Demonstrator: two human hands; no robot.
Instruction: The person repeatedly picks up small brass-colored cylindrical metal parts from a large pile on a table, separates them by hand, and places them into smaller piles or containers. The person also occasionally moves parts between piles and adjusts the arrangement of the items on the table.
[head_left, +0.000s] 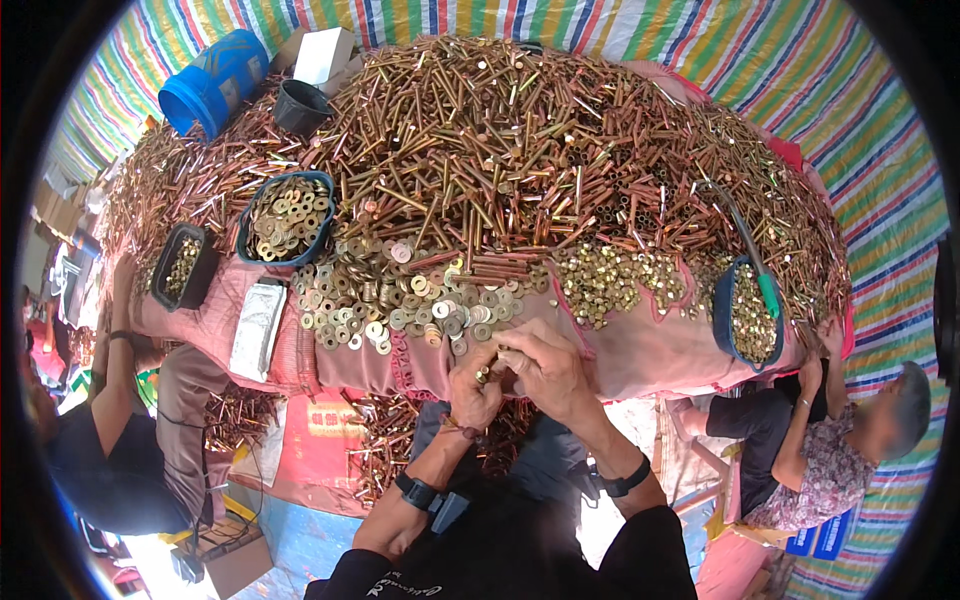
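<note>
My two hands meet at the front edge of the table, just below the washers. My left hand [474, 388] is closed, with a small brass-coloured metal piece [483, 375] showing between its fingers; the rest of that piece is hidden. My right hand [545, 368] touches the left one with thumb and fingers pinched together, and what they grip cannot be made out. Just beyond my hands lies a spread of flat round washers [415, 300]. Loose brass-coloured nuts [600, 285] lie to the right of them. Behind both rises a big heap of copper-coloured metal rods and tubes [500, 150].
A blue tub of washers [240, 225] and a dark tray of nuts [168, 290] stand left; another nut tub [735, 345] stands right, beside a green-handled tool [768, 297]. A blue bucket [185, 105] lies at back left. People sit at left and right [815, 465].
</note>
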